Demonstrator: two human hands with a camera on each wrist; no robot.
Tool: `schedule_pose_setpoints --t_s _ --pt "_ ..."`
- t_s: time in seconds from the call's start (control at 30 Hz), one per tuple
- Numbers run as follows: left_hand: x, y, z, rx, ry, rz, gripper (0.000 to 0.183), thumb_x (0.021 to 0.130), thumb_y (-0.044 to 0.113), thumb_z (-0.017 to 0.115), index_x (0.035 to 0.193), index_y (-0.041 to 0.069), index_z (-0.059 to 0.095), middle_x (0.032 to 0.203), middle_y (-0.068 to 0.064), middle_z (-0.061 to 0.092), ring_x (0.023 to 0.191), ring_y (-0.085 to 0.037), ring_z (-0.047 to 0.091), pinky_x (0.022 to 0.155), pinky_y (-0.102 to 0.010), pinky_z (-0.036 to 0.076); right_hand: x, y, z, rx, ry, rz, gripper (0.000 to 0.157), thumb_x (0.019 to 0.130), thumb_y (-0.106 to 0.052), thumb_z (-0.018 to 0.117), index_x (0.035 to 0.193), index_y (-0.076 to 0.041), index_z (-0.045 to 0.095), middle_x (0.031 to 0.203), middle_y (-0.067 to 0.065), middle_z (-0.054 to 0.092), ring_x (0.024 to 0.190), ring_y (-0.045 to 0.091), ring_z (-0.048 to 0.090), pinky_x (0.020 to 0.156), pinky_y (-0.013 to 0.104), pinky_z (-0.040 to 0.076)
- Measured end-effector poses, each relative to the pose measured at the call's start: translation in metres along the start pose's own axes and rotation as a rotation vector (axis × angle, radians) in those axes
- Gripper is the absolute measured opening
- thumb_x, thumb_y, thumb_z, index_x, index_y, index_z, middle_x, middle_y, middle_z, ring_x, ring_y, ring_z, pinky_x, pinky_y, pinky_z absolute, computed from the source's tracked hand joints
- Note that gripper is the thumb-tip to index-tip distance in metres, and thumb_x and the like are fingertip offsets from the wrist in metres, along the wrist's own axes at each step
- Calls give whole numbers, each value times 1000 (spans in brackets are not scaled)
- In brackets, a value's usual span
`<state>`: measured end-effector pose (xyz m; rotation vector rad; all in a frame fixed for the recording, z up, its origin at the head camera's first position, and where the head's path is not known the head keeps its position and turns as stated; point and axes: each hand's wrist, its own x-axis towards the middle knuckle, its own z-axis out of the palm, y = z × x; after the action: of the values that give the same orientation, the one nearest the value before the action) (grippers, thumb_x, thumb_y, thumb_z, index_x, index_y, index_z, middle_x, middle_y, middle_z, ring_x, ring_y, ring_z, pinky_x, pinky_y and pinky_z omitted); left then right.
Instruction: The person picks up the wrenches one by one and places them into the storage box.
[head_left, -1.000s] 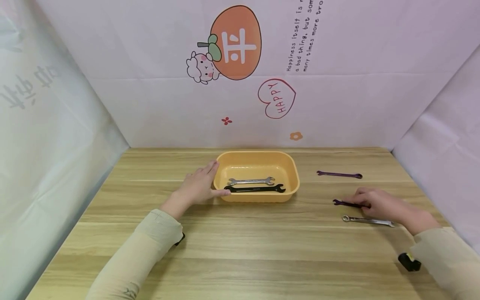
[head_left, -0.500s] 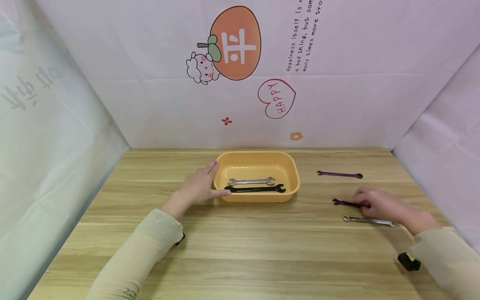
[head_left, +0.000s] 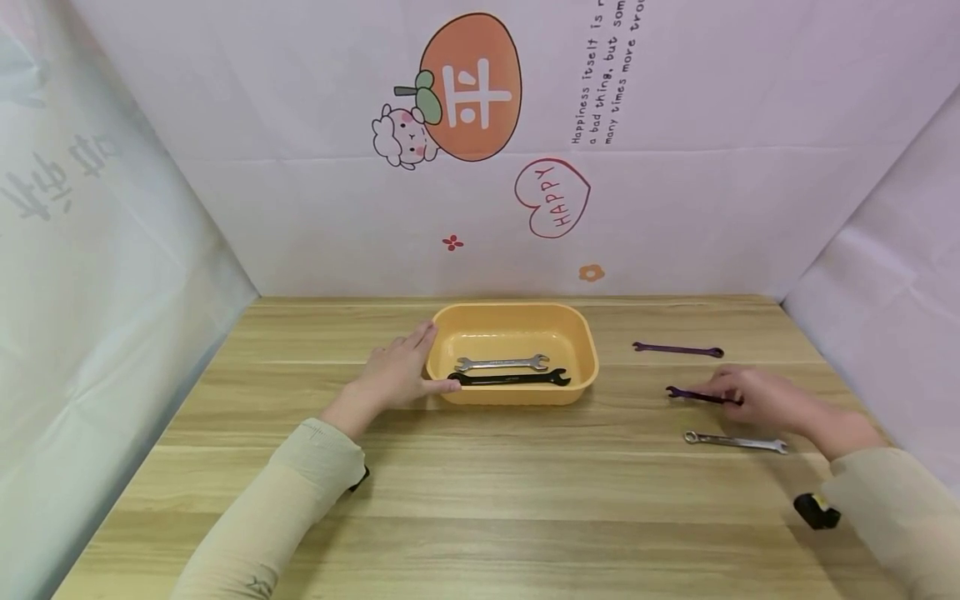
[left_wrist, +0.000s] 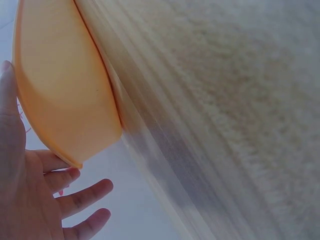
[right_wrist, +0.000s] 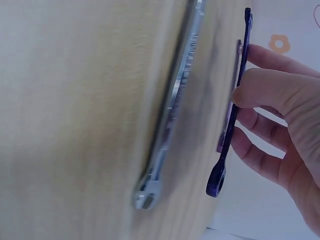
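In the head view my right hand (head_left: 761,402) pinches a dark purple combination wrench (head_left: 693,395) between thumb and fingers. The right wrist view shows this wrench raised off the table, its ring end (right_wrist: 216,182) sticking out below the hand. Closer to that camera lies a silver combination wrench (head_left: 735,442). A second purple wrench (head_left: 677,349) rests farther back on the table. My left hand (head_left: 393,371) touches the left end of a yellow tray (head_left: 517,398), thumb over the front rim, other fingers spread fairly straight. Inside lie a silver open-end wrench (head_left: 501,363) and a black wrench (head_left: 510,379).
The wooden table (head_left: 480,500) ends at a white printed backdrop (head_left: 315,225) behind the tray. White cloth walls stand at the left and right. A black device (head_left: 816,510) shows beside the right sleeve.
My right hand has risen slightly and moved back, lifting the purple wrench away from the silver one. The left hand and the tray have stayed in place.
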<state>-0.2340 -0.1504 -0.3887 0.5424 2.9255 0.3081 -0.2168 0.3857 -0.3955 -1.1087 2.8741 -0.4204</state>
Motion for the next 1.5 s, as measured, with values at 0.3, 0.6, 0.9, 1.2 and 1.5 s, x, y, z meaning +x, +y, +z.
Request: schedule_pose_setpoints --t_s 0.3,0.6,0.9,1.2,1.5 --pt "0 1 -1 -4 3 3 114 88 76 59 165 6 11 171 -11 10 148 -46 30 112 -70 29 7 -6 -17 -13 -51 49 42 78 11 79 119 2 75 91 -5 62 73 4 57 60 25 53" --pt "-1 1 -2 -5 12 7 113 89 76 59 165 5 12 171 -13 11 147 -47 29 111 -72 28 14 -5 -22 -63 12 -23 43 74 13 81 116 1 77 89 -10 59 73 2 58 59 24 53" --pt "0 1 -1 -14 11 6 113 89 75 59 165 6 12 171 -12 11 148 -46 29 112 -72 27 27 -15 -32 -45 21 -30 44 73 19 75 113 1 78 87 -9 58 70 -1 53 56 23 49" --pt "1 0 1 -1 15 8 113 88 76 59 165 6 13 171 -12 12 147 -46 30 111 -71 29 42 -26 -36 -78 24 -57 46 75 17 72 116 -4 78 87 -11 57 67 -2 43 55 23 41" --pt "-1 2 -1 27 13 0 113 88 77 58 164 5 13 170 -13 13 147 -46 30 112 -70 28 62 -36 -38 -43 61 -128 49 73 19 65 114 -3 79 88 -10 60 66 -2 41 55 23 40"
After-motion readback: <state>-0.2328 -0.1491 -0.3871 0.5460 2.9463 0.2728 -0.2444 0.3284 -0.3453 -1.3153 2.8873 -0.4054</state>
